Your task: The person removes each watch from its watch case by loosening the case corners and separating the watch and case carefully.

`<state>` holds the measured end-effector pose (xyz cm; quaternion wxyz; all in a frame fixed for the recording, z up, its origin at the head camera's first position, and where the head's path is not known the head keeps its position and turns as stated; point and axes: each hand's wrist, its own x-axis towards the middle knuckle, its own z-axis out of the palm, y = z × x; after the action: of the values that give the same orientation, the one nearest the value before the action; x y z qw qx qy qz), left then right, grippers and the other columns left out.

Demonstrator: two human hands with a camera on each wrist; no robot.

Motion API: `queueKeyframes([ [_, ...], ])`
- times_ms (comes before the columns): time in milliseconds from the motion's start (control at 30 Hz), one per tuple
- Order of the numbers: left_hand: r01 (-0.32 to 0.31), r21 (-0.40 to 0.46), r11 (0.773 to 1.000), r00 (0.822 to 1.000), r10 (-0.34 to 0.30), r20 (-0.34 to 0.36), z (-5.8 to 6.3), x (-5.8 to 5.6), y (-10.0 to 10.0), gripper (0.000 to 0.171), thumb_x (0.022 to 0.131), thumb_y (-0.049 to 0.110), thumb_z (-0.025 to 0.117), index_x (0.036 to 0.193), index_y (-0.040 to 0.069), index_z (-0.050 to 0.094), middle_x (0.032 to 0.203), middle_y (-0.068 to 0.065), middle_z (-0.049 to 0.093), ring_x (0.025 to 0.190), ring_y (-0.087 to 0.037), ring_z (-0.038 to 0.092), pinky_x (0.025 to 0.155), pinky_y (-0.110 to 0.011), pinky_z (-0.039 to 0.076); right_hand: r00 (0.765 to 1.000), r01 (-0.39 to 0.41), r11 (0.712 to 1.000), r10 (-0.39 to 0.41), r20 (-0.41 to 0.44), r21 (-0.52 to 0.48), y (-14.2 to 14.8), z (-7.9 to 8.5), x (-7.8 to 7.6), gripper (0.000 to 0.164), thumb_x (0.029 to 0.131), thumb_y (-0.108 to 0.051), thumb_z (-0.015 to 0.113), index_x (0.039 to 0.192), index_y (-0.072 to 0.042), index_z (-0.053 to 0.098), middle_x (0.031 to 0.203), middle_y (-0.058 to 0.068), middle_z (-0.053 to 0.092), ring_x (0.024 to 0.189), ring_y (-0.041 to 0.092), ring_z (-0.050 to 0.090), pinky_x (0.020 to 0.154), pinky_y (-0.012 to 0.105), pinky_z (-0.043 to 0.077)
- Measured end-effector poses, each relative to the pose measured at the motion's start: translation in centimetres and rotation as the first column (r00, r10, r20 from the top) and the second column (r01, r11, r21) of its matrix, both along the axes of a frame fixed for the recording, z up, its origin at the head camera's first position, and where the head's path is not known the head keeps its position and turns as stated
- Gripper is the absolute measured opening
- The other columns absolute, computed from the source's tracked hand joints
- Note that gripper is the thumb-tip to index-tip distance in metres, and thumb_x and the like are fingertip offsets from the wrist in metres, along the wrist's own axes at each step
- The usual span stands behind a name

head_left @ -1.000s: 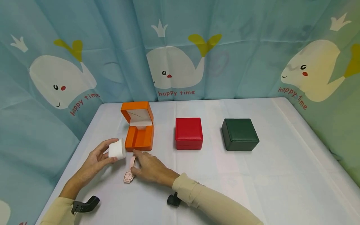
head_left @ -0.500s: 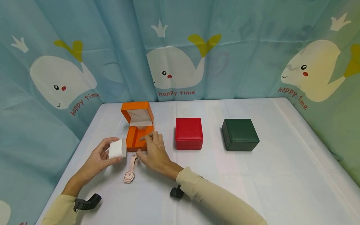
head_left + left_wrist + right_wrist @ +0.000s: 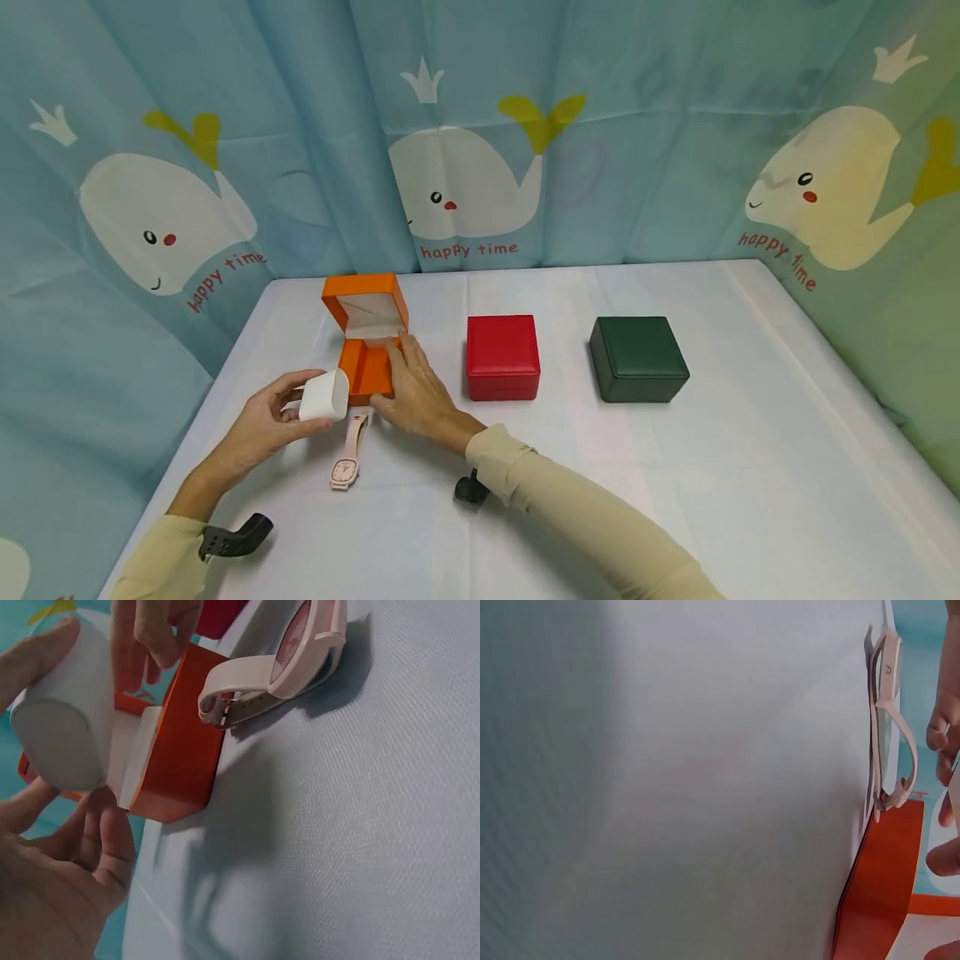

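Observation:
A white watch cushion [image 3: 322,395] is held up in my left hand [image 3: 258,429], gripped between thumb and fingers just off the front left corner of an orange watch box [image 3: 362,286]. The box stands with its lid raised. My right hand [image 3: 422,400] lies along the box's right side, fingers stretched toward the lid and thumb near the front edge; the fingers cover that side. In front of the box lies a pink wristwatch [image 3: 345,471], dial up, strap toward the box. The left wrist view shows the cushion's flat end [image 3: 56,742] and the watch strap [image 3: 240,679] close to the box.
A closed red box [image 3: 503,357] stands right of the orange one, with a closed dark green box [image 3: 639,358] farther right. All stand on a white-covered table [image 3: 570,483]. A blue whale-print curtain [image 3: 315,150] hangs behind the table.
My right hand has left the watch strap and moved up and away to the orange box's right side. My left hand has brought the cushion slightly right, closer to the box.

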<state>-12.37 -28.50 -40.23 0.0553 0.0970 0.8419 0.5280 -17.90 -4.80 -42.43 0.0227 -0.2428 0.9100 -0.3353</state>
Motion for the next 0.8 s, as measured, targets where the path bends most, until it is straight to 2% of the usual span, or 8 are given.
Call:
queueKeyframes([
  [100,0.018,0.015,1.0,1.0,-0.018,0.005,0.0,-0.1,0.0,0.069,0.089,0.004,0.079,0.147,-0.005,0.043,0.134,-0.025,0.047,0.104,-0.014,0.057,0.082,-0.022,0.055,0.999,-0.011,0.999,0.01,0.037,0.045,-0.1,-0.1,-0.3,0.087,0.095,-0.027,0.066,0.161,0.002,0.017,0.168,0.018,0.002,0.154,0.032,0.007,0.12,0.035,0.014],
  [167,0.021,0.014,1.0,1.0,-0.021,0.007,0.1,-0.1,0.1,0.071,0.089,0.004,0.079,0.149,-0.005,0.041,0.136,-0.026,0.047,0.104,-0.013,0.057,0.082,-0.022,0.055,0.999,-0.021,0.993,0.016,0.039,0.118,-0.1,-0.1,-0.4,0.087,0.097,-0.031,0.064,0.161,0.002,0.015,0.168,0.019,0.002,0.154,0.033,0.006,0.12,0.034,0.014],
  [333,0.021,0.024,0.999,1.0,-0.021,0.004,0.1,-0.3,0.2,0.073,0.09,0.004,0.078,0.151,-0.006,0.039,0.14,-0.025,0.045,0.104,-0.012,0.057,0.083,-0.022,0.054,0.998,-0.055,0.948,0.058,-0.001,0.314,0.1,-0.3,-0.7,0.083,0.102,-0.043,0.055,0.16,0.003,0.016,0.168,0.019,0.004,0.154,0.031,0.006,0.121,0.035,0.012],
  [467,0.017,0.043,0.999,1.0,-0.017,0.003,0.1,-0.6,0.2,0.073,0.09,0.004,0.078,0.151,-0.005,0.039,0.141,-0.025,0.045,0.108,-0.012,0.056,0.085,-0.021,0.054,0.997,-0.058,0.927,0.071,-0.023,0.371,0.2,-0.5,-0.7,0.084,0.103,-0.048,0.052,0.159,0.004,0.017,0.168,0.018,0.004,0.154,0.031,0.006,0.121,0.035,0.012],
  [533,0.014,0.044,0.999,1.0,-0.014,0.004,0.2,-0.7,0.2,0.073,0.091,0.006,0.078,0.151,-0.004,0.039,0.142,-0.025,0.045,0.112,-0.016,0.055,0.086,-0.02,0.053,0.997,-0.052,0.918,0.072,-0.036,0.393,0.2,-0.6,-0.7,0.085,0.104,-0.05,0.05,0.159,0.004,0.017,0.168,0.018,0.004,0.154,0.031,0.006,0.12,0.035,0.012],
  [667,0.006,0.022,1.0,1.0,-0.006,-0.007,0.3,-1.1,0.3,0.074,0.09,0.008,0.079,0.152,-0.003,0.038,0.146,-0.025,0.043,0.122,-0.031,0.05,0.087,-0.017,0.051,0.995,-0.046,0.904,0.079,-0.059,0.426,0.2,-0.5,-0.7,0.085,0.104,-0.053,0.049,0.159,0.004,0.02,0.168,0.018,0.007,0.154,0.031,0.008,0.121,0.035,0.012],
  [800,0.02,-0.01,1.0,0.999,-0.02,-0.048,0.3,-1.7,0.7,0.076,0.089,0.008,0.08,0.151,-0.004,0.038,0.151,-0.025,0.04,0.128,-0.041,0.045,0.09,-0.014,0.048,0.995,-0.045,0.893,0.08,-0.06,0.448,0.1,-0.5,-0.7,0.086,0.103,-0.055,0.049,0.159,0.003,0.02,0.168,0.017,0.008,0.153,0.031,0.011,0.121,0.035,0.012],
])
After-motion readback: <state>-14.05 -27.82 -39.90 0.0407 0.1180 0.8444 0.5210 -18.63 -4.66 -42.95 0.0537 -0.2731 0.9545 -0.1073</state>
